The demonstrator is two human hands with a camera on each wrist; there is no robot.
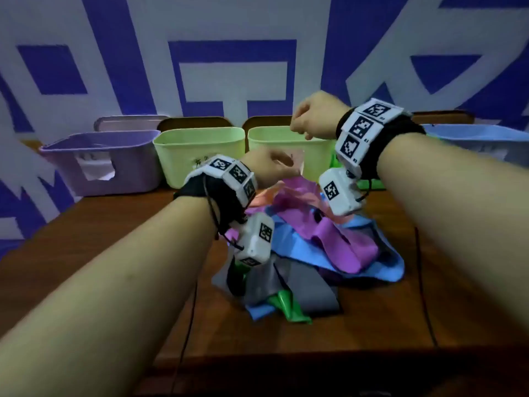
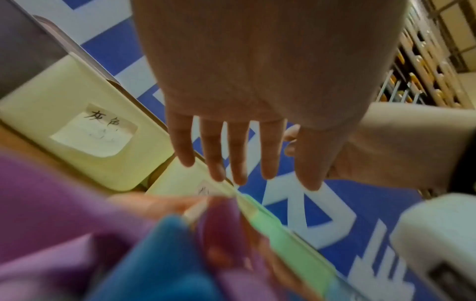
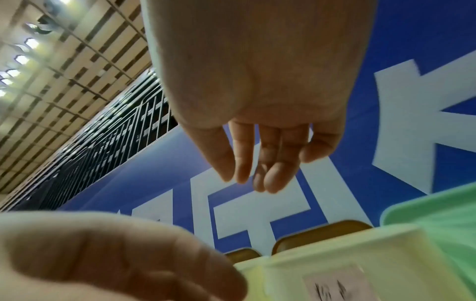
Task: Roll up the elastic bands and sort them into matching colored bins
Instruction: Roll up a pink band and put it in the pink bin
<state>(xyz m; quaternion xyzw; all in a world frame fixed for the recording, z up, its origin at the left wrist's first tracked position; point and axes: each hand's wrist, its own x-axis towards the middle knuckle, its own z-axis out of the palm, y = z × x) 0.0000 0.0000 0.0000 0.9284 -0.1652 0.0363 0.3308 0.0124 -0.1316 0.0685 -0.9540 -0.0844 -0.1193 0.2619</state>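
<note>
Behind your brown table (image 1: 114,239) a blue-and-white wall (image 1: 229,30) fills the upper frame. Bins line the far edge: purple (image 1: 134,164), two pale green (image 1: 183,150), blue (image 1: 486,138). Tangled elastic bands (image 1: 329,242) lie mid-frame. Your right hand (image 1: 315,116) hovers raised, your left hand (image 1: 269,167) lower; both hang slack-fingered, gripping nothing.

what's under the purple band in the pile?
The purple band lies draped on a blue band. Grey and green bands stick out lower at the front. Anything deeper in the pile, and the table beneath, is covered.
</note>
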